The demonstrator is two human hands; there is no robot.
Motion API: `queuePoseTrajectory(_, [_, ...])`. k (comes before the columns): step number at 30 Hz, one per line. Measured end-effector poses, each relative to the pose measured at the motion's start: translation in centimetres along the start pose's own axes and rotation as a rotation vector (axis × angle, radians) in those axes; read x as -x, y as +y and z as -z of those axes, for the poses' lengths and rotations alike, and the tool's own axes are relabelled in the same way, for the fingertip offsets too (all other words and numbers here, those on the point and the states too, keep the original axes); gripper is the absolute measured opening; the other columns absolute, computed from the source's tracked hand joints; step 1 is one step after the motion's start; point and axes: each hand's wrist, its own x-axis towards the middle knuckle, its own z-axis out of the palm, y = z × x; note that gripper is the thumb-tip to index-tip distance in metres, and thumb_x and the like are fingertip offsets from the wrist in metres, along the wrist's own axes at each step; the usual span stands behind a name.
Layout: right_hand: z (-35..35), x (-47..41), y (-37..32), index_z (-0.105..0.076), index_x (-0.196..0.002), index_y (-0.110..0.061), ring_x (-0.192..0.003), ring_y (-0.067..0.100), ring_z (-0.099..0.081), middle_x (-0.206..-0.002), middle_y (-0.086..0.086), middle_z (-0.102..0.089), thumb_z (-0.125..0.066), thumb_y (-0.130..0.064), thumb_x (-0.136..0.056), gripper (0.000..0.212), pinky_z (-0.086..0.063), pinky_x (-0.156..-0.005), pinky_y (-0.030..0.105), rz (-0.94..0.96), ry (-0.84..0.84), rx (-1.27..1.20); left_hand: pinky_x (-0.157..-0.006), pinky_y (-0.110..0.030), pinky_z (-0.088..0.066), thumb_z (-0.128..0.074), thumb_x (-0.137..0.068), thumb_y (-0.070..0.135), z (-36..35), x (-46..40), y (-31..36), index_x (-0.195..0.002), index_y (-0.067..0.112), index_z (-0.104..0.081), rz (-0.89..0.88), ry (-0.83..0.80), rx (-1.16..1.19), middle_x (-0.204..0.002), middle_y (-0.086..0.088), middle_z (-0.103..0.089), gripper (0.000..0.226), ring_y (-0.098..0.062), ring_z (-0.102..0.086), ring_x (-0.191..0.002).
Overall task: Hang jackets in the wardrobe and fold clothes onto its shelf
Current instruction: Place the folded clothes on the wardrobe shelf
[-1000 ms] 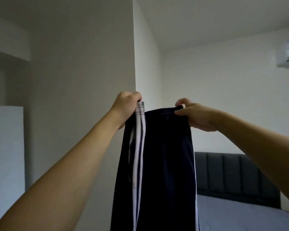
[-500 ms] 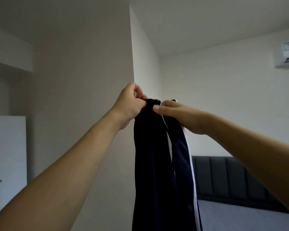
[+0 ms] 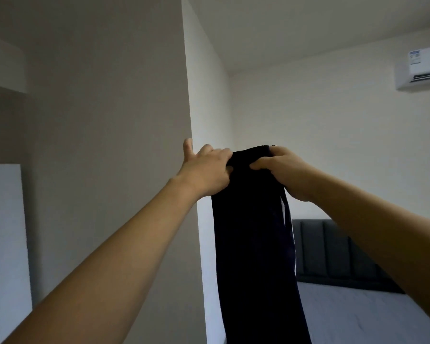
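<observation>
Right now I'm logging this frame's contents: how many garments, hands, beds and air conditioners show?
Dark trousers: 1
Hands: 2, left hand and right hand, both gripping the waistband
Bed: 1
Air conditioner: 1
Total: 5

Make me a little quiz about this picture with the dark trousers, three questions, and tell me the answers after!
1. True or false: the dark trousers lie flat on the bed.
2. Which hand has fingers sticking up off the cloth? A) left hand B) right hand
3. Fill in: the white box high on the right wall is an air ______.

Key
1. False: both hands hold them up by the top edge and they hang down.
2. A
3. conditioner
</observation>
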Motion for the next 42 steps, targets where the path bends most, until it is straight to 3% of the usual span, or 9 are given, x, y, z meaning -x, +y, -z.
queuePoseTrajectory(4, [3.6, 2.0, -0.1, -0.067, -0.086, -0.012, -0.072, 0.020, -0.070, -0.077, 0.004, -0.072, -0.060, 0.004, -0.084, 0.017, -0.059, -0.069, 0.029, 0.090, 0.114, 0.023, -0.106, -0.060, -0.002, -0.032, -0.097, 0.030, -0.5, -1.0, 4.9, -0.105, 0.022, -0.042, -0.047, 0.234, -0.147, -0.103, 0.004, -0.052, 0.016, -0.023, -0.044, -0.114])
queuePoseTrajectory(7, [7.6, 4.6, -0.6, -0.063, -0.085, -0.013, -0.068, 0.015, -0.068, -0.073, 0.000, -0.068, -0.062, 0.003, -0.082, 0.017, -0.057, -0.062, 0.027, 0.170, 0.173, 0.031, -0.111, -0.060, -0.007, -0.046, -0.096, 0.046, -1.7, -0.4, 9.5, -0.130, 0.020, -0.039, 0.148, 0.414, 0.079, -0.133, -0.002, -0.042, 0.043, -0.029, -0.031, -0.131])
queuePoseTrajectory(9, [10.1, 6.6, -0.1, -0.062, -0.084, -0.015, -0.064, 0.011, -0.067, -0.070, -0.003, -0.066, -0.063, 0.002, -0.082, 0.017, -0.053, -0.059, 0.023, 0.193, 0.170, -0.006, -0.115, -0.051, -0.017, -0.054, -0.089, 0.059, -2.5, 0.4, 12.8, -0.140, 0.021, -0.034, 0.417, 0.307, 0.515, -0.147, -0.004, -0.031, 0.067, -0.025, -0.026, -0.139])
queuePoseTrajectory(12, [12.6, 9.7, 2.7, -0.057, -0.087, -0.020, -0.066, 0.012, -0.064, -0.076, 0.001, -0.062, -0.063, 0.002, -0.083, 0.023, -0.052, -0.058, 0.026, 0.181, 0.125, -0.042, -0.103, -0.035, -0.047, -0.053, -0.095, 0.051, -5.1, 2.5, 17.8, -0.127, 0.020, -0.057, 0.499, -0.118, 1.289, -0.130, 0.001, -0.061, 0.045, -0.013, -0.059, -0.115])
queuePoseTrajectory(16, [15.5, 12.9, 7.6, -0.045, -0.112, -0.037, -0.083, 0.024, -0.070, -0.101, 0.011, -0.064, -0.066, -0.004, -0.084, 0.048, -0.059, -0.067, 0.033, 0.096, 0.074, -0.187, -0.097, -0.043, -0.053, -0.055, -0.096, 0.042, -8.7, 5.0, 22.4, -0.123, 0.020, -0.062, 0.612, -0.094, 1.490, -0.114, -0.002, -0.071, 0.035, -0.022, -0.067, -0.107])
queuePoseTrajectory(22, [20.8, 15.7, 13.2, -0.061, -0.107, -0.022, -0.089, 0.013, -0.070, -0.100, -0.003, -0.070, -0.065, -0.032, -0.092, 0.018, -0.058, -0.075, 0.029, -0.086, 0.233, -0.035, -0.052, -0.019, -0.039, -0.049, -0.093, 0.053, -12.4, 6.1, 26.6, -0.072, 0.024, -0.045, 0.519, 0.138, 0.894, -0.059, 0.016, -0.053, 0.036, -0.002, -0.047, -0.053])
queuePoseTrajectory(27, [24.4, 19.4, 14.0, -0.055, -0.105, -0.024, -0.092, 0.011, -0.065, -0.101, -0.004, -0.065, -0.057, -0.045, -0.093, 0.024, -0.056, -0.077, 0.030, -0.062, 0.235, 0.104, -0.051, -0.033, -0.024, -0.023, -0.090, 0.048, -12.2, 7.2, 31.7, -0.076, 0.017, -0.031, 0.541, 0.127, 0.460, -0.059, 0.004, -0.045, 0.034, -0.018, -0.042, -0.055])
queuePoseTrajectory(35, [33.0, 27.2, 13.3, -0.062, -0.118, -0.004, -0.099, 0.027, -0.070, -0.109, 0.014, -0.072, -0.066, -0.013, -0.089, 0.031, -0.058, -0.079, 0.035, -0.275, -0.108, -0.700, -0.062, -0.035, -0.025, -0.032, -0.102, 0.039, -8.6, 7.2, 43.1, -0.092, 0.012, -0.034, 0.618, 0.157, 0.307, -0.065, 0.009, -0.042, 0.028, -0.029, -0.042, -0.066])
queuePoseTrajectory(42, [39.3, 30.2, 12.5, -0.057, -0.128, 0.003, -0.103, 0.028, -0.068, -0.117, 0.018, -0.068, -0.055, -0.008, -0.088, 0.041, -0.057, -0.086, 0.038, -0.449, -0.221, -0.999, -0.056, -0.033, -0.024, -0.037, -0.103, 0.031, -6.0, 6.9, 51.2, -0.102, 0.006, -0.044, 0.547, 0.369, 0.176, -0.066, 0.006, -0.045, 0.026, -0.025, -0.038, -0.060])
